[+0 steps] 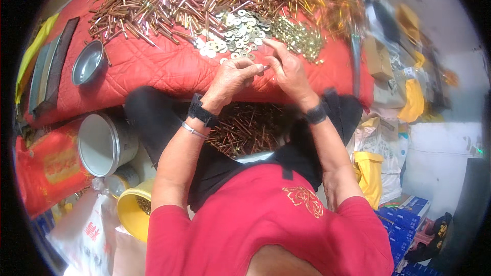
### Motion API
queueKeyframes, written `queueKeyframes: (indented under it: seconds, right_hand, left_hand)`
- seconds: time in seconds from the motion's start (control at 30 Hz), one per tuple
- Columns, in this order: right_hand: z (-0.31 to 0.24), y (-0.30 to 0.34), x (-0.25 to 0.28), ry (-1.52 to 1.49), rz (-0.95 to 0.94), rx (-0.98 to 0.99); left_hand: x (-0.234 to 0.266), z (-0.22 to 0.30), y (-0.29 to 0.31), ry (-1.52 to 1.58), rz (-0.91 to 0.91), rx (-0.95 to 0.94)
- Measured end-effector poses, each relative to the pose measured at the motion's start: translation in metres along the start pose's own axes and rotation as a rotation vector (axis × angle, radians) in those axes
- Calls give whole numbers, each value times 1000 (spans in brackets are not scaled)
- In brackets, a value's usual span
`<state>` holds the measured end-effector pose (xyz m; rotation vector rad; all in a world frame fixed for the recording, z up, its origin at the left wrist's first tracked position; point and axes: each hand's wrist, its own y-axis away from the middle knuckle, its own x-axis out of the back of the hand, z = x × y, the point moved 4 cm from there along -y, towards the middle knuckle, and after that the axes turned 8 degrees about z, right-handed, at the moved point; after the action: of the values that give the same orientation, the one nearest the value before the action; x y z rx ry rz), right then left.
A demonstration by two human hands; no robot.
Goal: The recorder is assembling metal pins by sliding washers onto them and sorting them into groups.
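My left hand is closed in a pinch around a thin metal rod, its short tip showing between the hands. Close beside it, my right hand has its thumb near that tip and its index finger stretched toward the washers; thumb and finger are apart, and its curled fingers are partly hidden. A pile of flat silvery washers lies just beyond the hands. To its right is a heap of small brass-coloured nuts. Behind them spreads a large pile of copper-coloured metal rods.
The piles lie on a red quilted cover, with a metal bowl at left. More rods lie below, between my legs. A white bucket and a yellow bucket stand at lower left. Blue boxes are stacked at lower right.
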<state>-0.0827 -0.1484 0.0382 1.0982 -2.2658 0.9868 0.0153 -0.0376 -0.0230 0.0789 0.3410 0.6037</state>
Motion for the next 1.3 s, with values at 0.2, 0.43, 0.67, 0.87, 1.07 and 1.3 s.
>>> queueKeyframes:
  seconds: [0.2, 0.43, 0.67, 0.87, 1.07, 1.3]
  right_hand:
    - [10, -4, 0, -203, 133, -48]
    - [8, 3, 1, -67, 26, -104]
    - [7, 4, -1, -154, 44, -134]
    - [0, 7, 0, -66, 51, -114]
    - [-5, 8, -2, 1, 93, 87]
    - [0, 9, -2, -28, 107, 146]
  left_hand:
    - [4, -4, -4, -49, 27, 29]
    - [2, -1, 0, -43, 1, 21]
    - [2, 0, 0, -42, 1, 27]
    - [2, 2, 1, -49, 10, 62]
    - [2, -5, -2, -12, -15, 72]
    - [-2, -4, 1, 5, -51, 129]
